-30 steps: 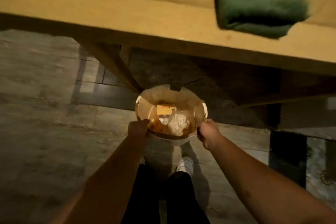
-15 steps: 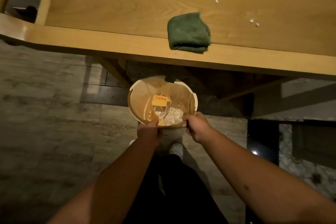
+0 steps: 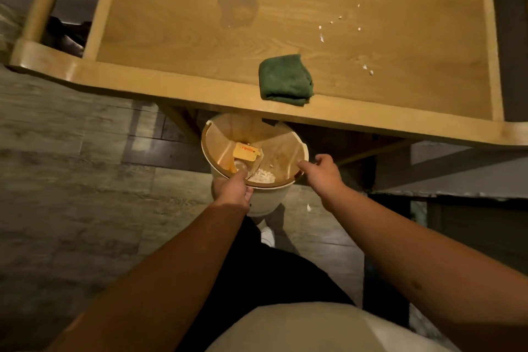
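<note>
A small pale waste bin (image 3: 265, 200) sits just below the near edge of the wooden table (image 3: 177, 37), its mouth lined in tan. Inside lie a yellow packet (image 3: 245, 152), a clear wrapper and white crumbs (image 3: 261, 176). My left hand (image 3: 233, 188) grips the bin's near rim, thumb inside. My right hand (image 3: 324, 173) hovers at the right rim with fingers loosely spread, holding nothing. A folded green cloth (image 3: 284, 80) lies on the table's near edge, directly above the bin.
White crumbs (image 3: 343, 28) are scattered over the right part of the tabletop, and a dark damp stain (image 3: 238, 1) marks its middle. A chair (image 3: 43, 3) stands at the far left. My legs and a white shoe (image 3: 268, 237) are below on the grey plank floor.
The bin has risen from the floor toward the table edge. My right hand has come off the rim and opened. The view has tilted up, showing more tabletop.
</note>
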The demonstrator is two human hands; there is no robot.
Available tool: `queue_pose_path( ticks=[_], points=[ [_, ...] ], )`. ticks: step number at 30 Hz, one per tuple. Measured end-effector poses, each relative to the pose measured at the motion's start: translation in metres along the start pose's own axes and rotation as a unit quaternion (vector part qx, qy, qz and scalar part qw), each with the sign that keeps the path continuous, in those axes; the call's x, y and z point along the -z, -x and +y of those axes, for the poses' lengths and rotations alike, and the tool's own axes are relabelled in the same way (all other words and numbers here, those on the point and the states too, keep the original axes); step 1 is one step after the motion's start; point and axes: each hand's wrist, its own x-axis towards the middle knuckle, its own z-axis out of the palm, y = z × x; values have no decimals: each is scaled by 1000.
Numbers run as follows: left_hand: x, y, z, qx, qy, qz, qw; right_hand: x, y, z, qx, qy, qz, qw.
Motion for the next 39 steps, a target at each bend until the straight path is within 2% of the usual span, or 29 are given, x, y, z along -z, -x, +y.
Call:
queue_pose_path(
  ticks=[2, 3, 5, 7, 9, 13, 18, 22, 25, 28, 32, 33, 37, 39],
  points=[
    [-2, -2, 7, 0, -7, -19, 1000, 12, 0, -19, 124, 109, 36, 986],
    [-2, -4, 9, -5, -15, -24, 1000, 18, 1, -28, 198, 176, 50, 963],
    [-2, -8, 12, -17, -41, -30, 999, 31, 2, -50, 343, 309, 70, 884],
    [-5, -9, 15, -37, -69, -31, 996, 42, -3, -74, 448, 398, 76, 797],
    [-11, -10, 17, -51, -81, -24, 995, 48, -12, -101, 495, 440, 69, 746],
    [-29, -8, 18, -42, -106, 28, 993, 51, -46, -146, 530, 498, 22, 686],
    [-51, -3, -3, -57, -23, 53, 997, 37, -98, -182, 559, 587, -81, 580],
    [-85, 21, -32, -76, 112, 77, 988, 33, -114, -188, 563, 596, -134, 557],
    [-113, 44, -54, -85, 178, 109, 974, 42, -110, -176, 634, 575, -126, 502],
    [-138, 63, -73, -84, 219, 125, 964, 56, -106, -165, 676, 561, -152, 453],
    [-160, 77, -96, -74, 212, 137, 965, 76, -110, -156, 693, 553, -197, 419],
    [-164, 80, -101, -70, 207, 142, 965, 82, -113, -154, 693, 549, -209, 418],
    [-177, 87, -123, -55, 211, 155, 964, 116, -118, -152, 680, 501, -283, 455],
    [-183, 87, -133, -49, 217, 145, 964, 135, -121, -151, 691, 481, -297, 451]
  ],
)
